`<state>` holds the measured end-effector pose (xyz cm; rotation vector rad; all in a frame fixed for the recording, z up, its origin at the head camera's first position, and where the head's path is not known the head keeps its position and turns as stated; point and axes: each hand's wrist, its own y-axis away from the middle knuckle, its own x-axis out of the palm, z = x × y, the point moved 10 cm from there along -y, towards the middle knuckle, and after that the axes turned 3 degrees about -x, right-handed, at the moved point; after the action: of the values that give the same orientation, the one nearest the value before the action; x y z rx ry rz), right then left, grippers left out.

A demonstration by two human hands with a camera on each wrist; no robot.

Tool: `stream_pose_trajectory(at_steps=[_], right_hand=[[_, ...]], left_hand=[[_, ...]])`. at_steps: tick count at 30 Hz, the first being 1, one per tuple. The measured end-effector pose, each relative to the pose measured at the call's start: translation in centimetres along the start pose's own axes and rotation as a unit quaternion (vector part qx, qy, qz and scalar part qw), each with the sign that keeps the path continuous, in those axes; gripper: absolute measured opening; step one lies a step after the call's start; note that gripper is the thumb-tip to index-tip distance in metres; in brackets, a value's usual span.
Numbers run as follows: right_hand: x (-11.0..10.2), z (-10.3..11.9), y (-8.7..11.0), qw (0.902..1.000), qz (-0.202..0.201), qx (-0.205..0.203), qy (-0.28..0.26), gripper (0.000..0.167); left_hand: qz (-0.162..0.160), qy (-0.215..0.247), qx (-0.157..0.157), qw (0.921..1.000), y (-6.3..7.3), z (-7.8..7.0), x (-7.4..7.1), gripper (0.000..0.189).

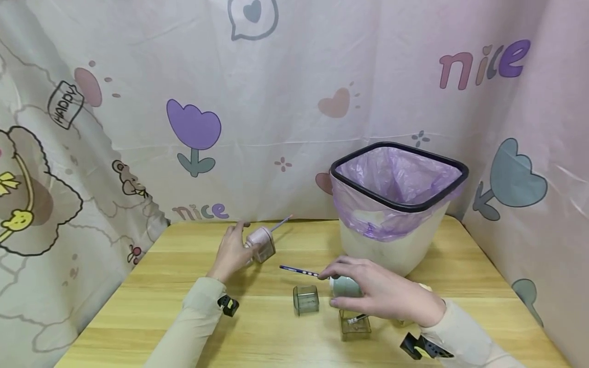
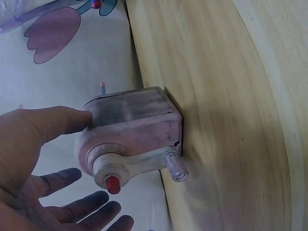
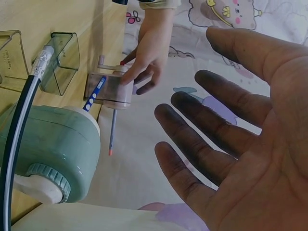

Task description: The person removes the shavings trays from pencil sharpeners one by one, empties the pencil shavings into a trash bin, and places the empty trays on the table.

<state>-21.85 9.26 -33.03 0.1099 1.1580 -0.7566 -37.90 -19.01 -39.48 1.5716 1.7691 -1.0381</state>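
Note:
A pink crank pencil sharpener [image 2: 139,115] stands at the back left of the table, with a pencil [image 1: 281,223] sticking out of it. My left hand [image 1: 234,251] is beside it. In the left wrist view its thumb touches the sharpener's body, while the other fingers are spread and off it. My right hand [image 1: 377,289] hovers over a green sharpener [image 3: 62,149], fingers straight and apart, holding nothing. A blue pencil [image 1: 299,271] with white spots projects from the green sharpener. Dark smudges mark the right fingers [image 3: 192,130].
Two clear shavings drawers, one [image 1: 307,300] left of the other [image 1: 355,327], lie on the table. A dark striped pencil [image 3: 21,110] lies close to them. Behind the green sharpener stands a white bin [image 1: 386,250] with a purple liner. A printed curtain [image 1: 276,102] surrounds the table.

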Motion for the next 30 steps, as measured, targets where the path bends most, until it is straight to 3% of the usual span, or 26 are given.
stream_pose_trajectory(at_steps=[18,30], right_hand=[[-0.2,0.1,-0.2,1.0000,0.004,0.006,-0.002,0.037],[-0.4,-0.1,-0.1,1.0000,0.005,0.006,0.002,0.038]], left_hand=[[0.024,0.001,0.013,0.9996,-0.4,0.6,1.5,0.070],[0.026,0.008,0.021,0.9994,-0.4,0.8,1.8,0.064]])
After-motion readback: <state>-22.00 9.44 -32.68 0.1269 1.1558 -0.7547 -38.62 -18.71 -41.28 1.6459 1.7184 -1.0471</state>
